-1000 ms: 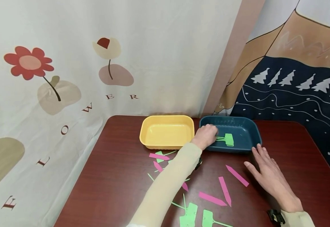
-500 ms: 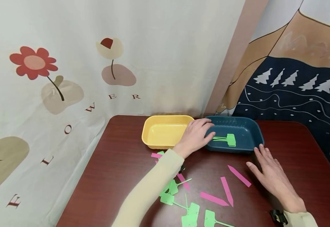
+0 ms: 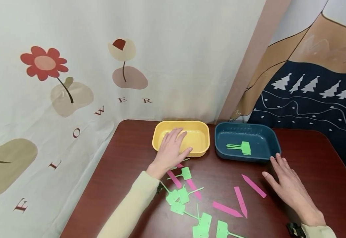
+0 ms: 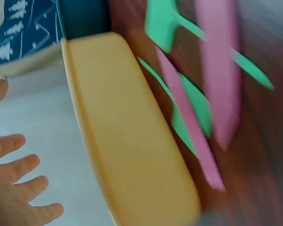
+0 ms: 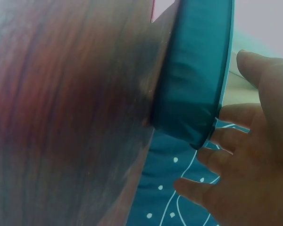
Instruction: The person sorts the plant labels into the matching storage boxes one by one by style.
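Several green tags (image 3: 246, 148): together inside blue tray (image 3: 262, 141)
Left hand (image 3: 170, 151): spread, left of tray
Right hand (image 3: 292, 188): spread, seemingly touching tray's corner, perhaps steadying it

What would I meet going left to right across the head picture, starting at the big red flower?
Red flower → small flower → yellow tray → blue tray → right hand. The left hand overlaps the yellow tray, so I left it out.

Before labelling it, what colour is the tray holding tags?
Dark blue; the tray shows best in the head view.
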The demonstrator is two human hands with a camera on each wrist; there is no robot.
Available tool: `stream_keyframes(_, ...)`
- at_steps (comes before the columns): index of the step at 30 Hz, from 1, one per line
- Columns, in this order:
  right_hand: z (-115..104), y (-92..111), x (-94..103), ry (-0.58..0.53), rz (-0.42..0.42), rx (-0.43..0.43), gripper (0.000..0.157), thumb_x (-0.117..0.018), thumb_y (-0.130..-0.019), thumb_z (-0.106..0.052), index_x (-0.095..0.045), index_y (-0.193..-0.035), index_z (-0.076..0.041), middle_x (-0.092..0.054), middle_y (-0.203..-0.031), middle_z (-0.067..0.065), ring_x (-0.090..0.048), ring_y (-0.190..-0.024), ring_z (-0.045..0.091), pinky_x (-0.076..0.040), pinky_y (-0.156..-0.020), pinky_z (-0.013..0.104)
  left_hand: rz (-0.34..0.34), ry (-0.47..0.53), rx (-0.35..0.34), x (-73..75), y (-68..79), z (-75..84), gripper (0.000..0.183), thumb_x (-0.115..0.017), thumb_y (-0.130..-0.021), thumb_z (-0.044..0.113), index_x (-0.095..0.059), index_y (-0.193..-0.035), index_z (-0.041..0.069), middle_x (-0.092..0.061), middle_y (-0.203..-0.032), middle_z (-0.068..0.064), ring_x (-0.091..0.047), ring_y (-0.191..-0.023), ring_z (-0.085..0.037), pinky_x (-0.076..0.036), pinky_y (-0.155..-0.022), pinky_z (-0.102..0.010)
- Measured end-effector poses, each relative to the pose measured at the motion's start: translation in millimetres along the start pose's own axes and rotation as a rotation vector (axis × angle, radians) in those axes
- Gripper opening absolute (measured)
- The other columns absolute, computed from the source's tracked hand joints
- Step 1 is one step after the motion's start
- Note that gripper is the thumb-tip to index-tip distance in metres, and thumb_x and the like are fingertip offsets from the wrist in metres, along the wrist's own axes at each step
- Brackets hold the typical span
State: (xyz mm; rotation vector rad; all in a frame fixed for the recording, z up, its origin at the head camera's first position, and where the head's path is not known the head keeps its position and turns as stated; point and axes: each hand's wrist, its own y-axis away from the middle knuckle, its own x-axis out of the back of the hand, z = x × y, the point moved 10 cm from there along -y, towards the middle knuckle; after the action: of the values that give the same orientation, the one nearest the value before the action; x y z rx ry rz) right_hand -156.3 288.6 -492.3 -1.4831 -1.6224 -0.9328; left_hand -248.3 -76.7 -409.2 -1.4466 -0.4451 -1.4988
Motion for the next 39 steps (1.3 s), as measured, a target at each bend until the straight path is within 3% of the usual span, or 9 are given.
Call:
stream_keyframes(8,1.3,0.6,-0.5,-0.004,0.001,0.002,0.087,-0.052,-0.106,-0.049,-0.014,-0.162,0.005,0.002,-0.167,0.03,0.0,-0.153,0.053,-0.007,-0.111,0.079,-0.041,-0.013,0.18,4.4,35.3,-62.6,0.082,-0.062,-0.098,0.054,-0.038,-0.157,0.002,-0.025,-0.168,-0.018,-0.018,-0.156,-0.04,-0.017,-0.122,-0.064)
stream_keyframes(15,1.1,0.7,1.2,-0.017,0.014,0.007,0.086,-0.052,-0.106,-0.048,-0.013,-0.162,0.004,0.001,-0.167,0.031,0.0,-0.152,0.054,-0.005,-0.112,0.079,-0.15,0.001,0.34,-8.2,51.9,-94.9,0.1,-0.052,-0.099,0.066,-0.016,-0.164,-0.001,-0.008,-0.172,-0.017,-0.002,-0.159,-0.035,-0.01,-0.123,-0.064)
stream_keyframes(23,-2.9,6.1,14.3,-0.013,0.085,0.025,0.087,-0.056,-0.106,-0.042,-0.003,-0.166,-0.005,-0.001,-0.168,0.029,-0.002,-0.153,0.053,-0.002,-0.115,0.074,-0.192,0.035,0.403,-18.1,60.0,-108.5,0.106,-0.049,-0.098,0.071,-0.01,-0.164,-0.003,-0.004,-0.172,-0.018,-0.003,-0.159,-0.034,-0.015,-0.12,-0.067)
stream_keyframes(28,-0.6,15.6,18.9,0.018,0.099,-0.024,0.085,-0.056,-0.106,-0.042,-0.01,-0.165,-0.002,-0.016,-0.164,0.034,-0.019,-0.147,0.058,-0.017,-0.112,0.076,-0.2,0.052,0.423,-22.6,60.9,-114.1,0.11,-0.049,-0.096,0.074,-0.007,-0.164,-0.001,0.0,-0.173,-0.016,-0.002,-0.159,-0.034,-0.016,-0.121,-0.066)
stream_keyframes(31,5.5,20.9,18.0,0.059,0.06,-0.086,0.082,-0.052,-0.106,-0.05,-0.023,-0.161,0.003,-0.03,-0.156,0.038,-0.032,-0.137,0.059,-0.029,-0.102,0.079,-0.198,0.061,0.433,-24.3,61.0,-117.3,0.112,-0.049,-0.095,0.075,-0.005,-0.164,-0.001,0.002,-0.173,-0.016,-0.002,-0.159,-0.034,-0.017,-0.121,-0.065)
stream_keyframes(35,17.2,26.0,10.1,0.092,-0.051,-0.143,0.085,-0.045,-0.105,-0.061,-0.037,-0.153,0.009,-0.038,-0.146,0.042,-0.038,-0.128,0.06,-0.034,-0.097,0.08,-0.19,0.077,0.441,-25.3,60.8,-120.1,0.111,-0.048,-0.095,0.075,-0.005,-0.164,-0.001,-0.001,-0.173,-0.017,-0.005,-0.159,-0.035,-0.019,-0.12,-0.066)
stream_keyframes(39,26.9,28.3,-2.1,0.101,-0.163,-0.166,0.088,-0.043,-0.103,-0.066,-0.043,-0.149,0.009,-0.042,-0.142,0.042,-0.042,-0.124,0.06,-0.038,-0.095,0.078,-0.196,0.084,0.441,-26.8,60.8,-120.8,0.112,-0.047,-0.094,0.077,-0.006,-0.164,-0.001,-0.004,-0.173,-0.018,-0.01,-0.158,-0.037,-0.021,-0.119,-0.067)
